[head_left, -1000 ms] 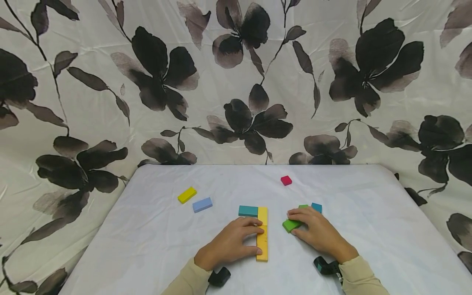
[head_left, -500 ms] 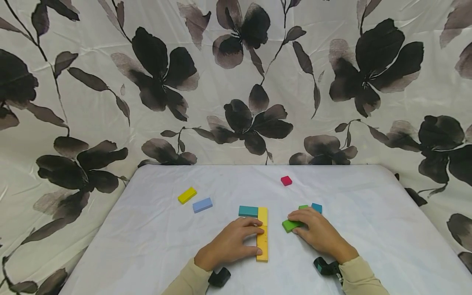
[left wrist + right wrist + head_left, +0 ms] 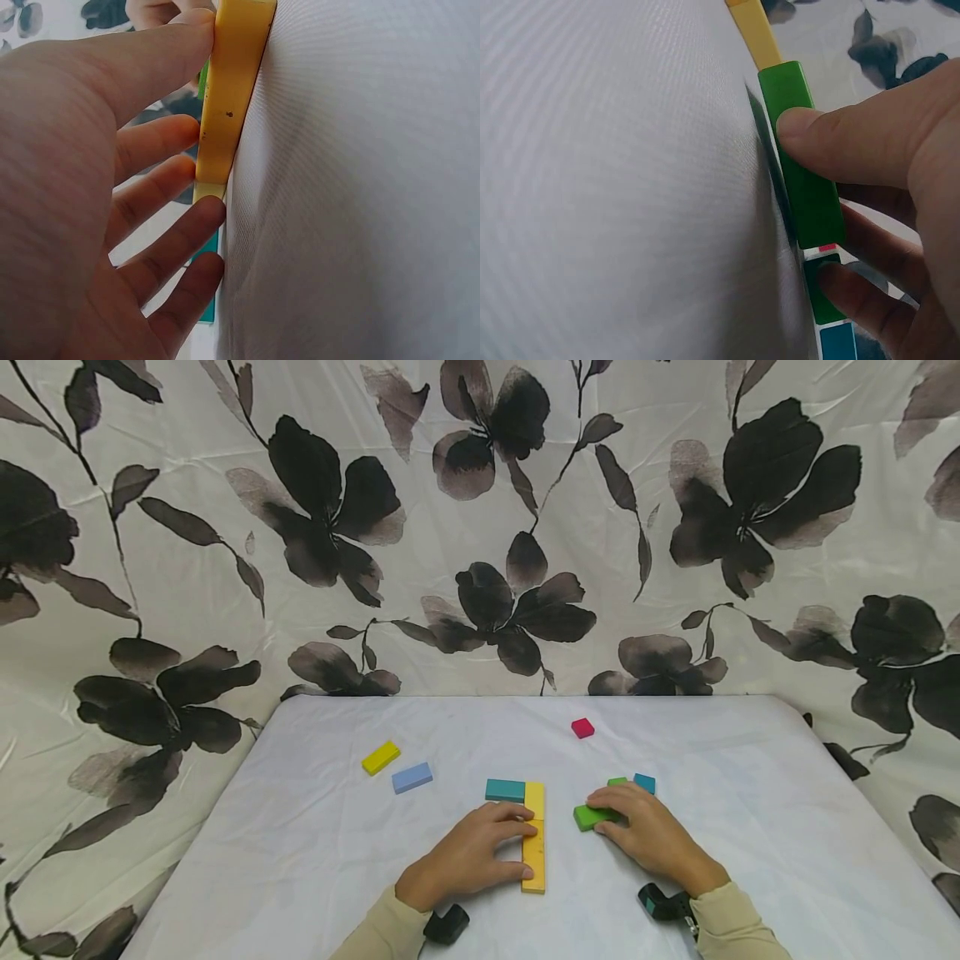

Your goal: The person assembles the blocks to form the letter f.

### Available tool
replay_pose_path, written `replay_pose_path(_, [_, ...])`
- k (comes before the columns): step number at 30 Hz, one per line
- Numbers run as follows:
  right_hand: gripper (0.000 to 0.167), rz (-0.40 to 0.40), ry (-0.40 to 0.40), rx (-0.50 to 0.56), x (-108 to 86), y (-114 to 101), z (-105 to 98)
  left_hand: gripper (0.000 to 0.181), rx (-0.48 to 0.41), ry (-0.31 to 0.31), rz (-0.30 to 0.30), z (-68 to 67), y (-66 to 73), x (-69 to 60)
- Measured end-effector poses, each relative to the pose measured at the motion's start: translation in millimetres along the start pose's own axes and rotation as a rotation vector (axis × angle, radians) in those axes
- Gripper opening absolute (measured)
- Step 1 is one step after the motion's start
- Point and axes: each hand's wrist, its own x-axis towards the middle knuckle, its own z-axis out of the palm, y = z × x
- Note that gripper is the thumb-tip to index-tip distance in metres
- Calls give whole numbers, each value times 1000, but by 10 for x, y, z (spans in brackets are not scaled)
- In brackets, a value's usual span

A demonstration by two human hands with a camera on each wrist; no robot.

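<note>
A column of an orange-yellow block (image 3: 533,858) and a paler yellow block (image 3: 534,798) stands end to end, with a teal block (image 3: 506,790) beside its far end. My left hand (image 3: 471,850) rests its thumb and fingertips on the column's left side and top, fingers spread and relaxed. To the right, my right hand (image 3: 651,828) pinches a green block (image 3: 588,817) between thumb and fingers; in the right wrist view a shadow lies under this green block (image 3: 802,165). Another green block (image 3: 826,289) lies by a fingertip there, partly hidden in the head view.
A blue block (image 3: 644,782) lies just beyond my right hand. Toward the far edge is a red block (image 3: 582,727). At the left lie a yellow block (image 3: 381,757) and a light blue block (image 3: 412,777). Floral cloth (image 3: 300,635) hangs behind the white table (image 3: 300,860).
The green block in my right hand has turned slightly, its near corner now a little farther from me. My left hand and the other blocks have stayed in place.
</note>
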Motion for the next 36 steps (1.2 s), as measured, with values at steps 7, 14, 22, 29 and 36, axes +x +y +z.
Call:
replay_pose_path(7, [33, -16, 29, 14, -2, 10, 8, 50, 2, -4, 0, 10, -7, 5])
replay_pose_path(14, [33, -42, 75, 17, -6, 0, 7, 50, 5, -5, -3, 11, -3, 5])
replay_pose_path(22, [33, -40, 104, 20, -5, -12, 20, 51, 11, -8, -23, 13, 5, 8])
replay_pose_path(29, [32, -34, 106, 24, -3, -16, 27, 50, 14, -7, -17, 17, 2, 9])
replay_pose_path(36, [32, -14, 95, 36, 11, -34, 24, 50, 11, -17, -26, 11, -2, 9])
